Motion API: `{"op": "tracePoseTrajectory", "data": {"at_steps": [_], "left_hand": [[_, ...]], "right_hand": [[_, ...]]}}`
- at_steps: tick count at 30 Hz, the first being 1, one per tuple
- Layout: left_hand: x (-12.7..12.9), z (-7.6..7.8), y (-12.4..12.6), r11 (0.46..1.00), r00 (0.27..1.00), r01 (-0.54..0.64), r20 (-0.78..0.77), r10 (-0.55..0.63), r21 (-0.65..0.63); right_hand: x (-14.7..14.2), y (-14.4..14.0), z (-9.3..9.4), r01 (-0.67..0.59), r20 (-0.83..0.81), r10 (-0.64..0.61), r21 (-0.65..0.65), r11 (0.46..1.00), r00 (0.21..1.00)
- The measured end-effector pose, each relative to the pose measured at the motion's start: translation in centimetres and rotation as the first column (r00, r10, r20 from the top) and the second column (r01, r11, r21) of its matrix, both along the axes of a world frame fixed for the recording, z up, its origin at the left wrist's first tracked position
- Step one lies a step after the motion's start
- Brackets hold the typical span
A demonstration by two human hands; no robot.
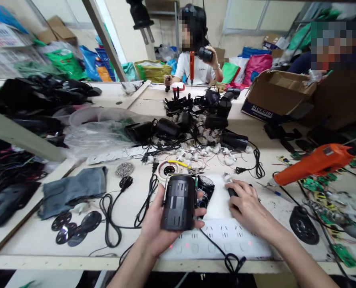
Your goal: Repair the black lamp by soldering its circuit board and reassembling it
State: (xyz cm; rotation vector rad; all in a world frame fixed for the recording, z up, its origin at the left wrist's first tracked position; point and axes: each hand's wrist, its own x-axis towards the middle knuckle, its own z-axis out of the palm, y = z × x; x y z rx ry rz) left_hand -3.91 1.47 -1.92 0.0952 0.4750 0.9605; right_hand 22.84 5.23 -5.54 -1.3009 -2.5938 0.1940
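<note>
A slotted black housing [178, 203] rests in the left hand [154, 229].

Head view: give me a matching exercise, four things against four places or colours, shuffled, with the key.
1. slotted housing
2. large screwdriver
3. folded cloth
4. power strip

A. blue-grey, behind loose dark discs
B. white, along the table's near edge
C. black, in the left hand
D. orange, right of the right hand

Pairs: 1-C, 2-D, 3-A, 4-B

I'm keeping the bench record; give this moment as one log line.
left hand: holds black slotted plastic housing | right hand: touches small dark object, mostly hidden | nearby: white multi-socket power strip, orange electric screwdriver
</note>
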Motion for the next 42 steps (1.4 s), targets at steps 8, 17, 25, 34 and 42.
{"op": "tracePoseTrajectory", "data": {"at_steps": [8, 17, 25, 34, 42], "left_hand": [[-0.3, -0.8, -0.4, 0.992, 0.996, 0.009, 0.091, -0.021, 0.124], [-0.3, -0.9, -0.7, 0.989, 0.993, 0.030, 0.109, -0.046, 0.147], [-0.4, -1.2, -0.8, 0.981, 0.977, 0.026, 0.204, -0.066, 0.194], [-0.5, -1.4, -1.0, 0.984, 0.981, 0.057, 0.175, -0.087, 0.170], [-1.0, -1.6, -1.7, 0.997, 0.993, 0.044, 0.108, -0.050, 0.056]], "right_hand": [[-4.0, -2.3, 4.1, 0.077, -0.428, 0.064, 0.303, 0.950, 0.901], [-9.3, -5.3, 4.4, 0.005, -0.617, 0.132, 0.214, 0.977, 0.776], [-9.8, -5.3, 5.0, -0.003, -0.595, 0.181, 0.287, 0.958, 0.783], [-9.8, -5.1, 5.7, 0.068, -0.586, 0.158, 0.345, 0.936, 0.795], [-10.2, -5.3, 5.1, 0.002, -0.573, 0.181, 0.304, 0.953, 0.799]]}}
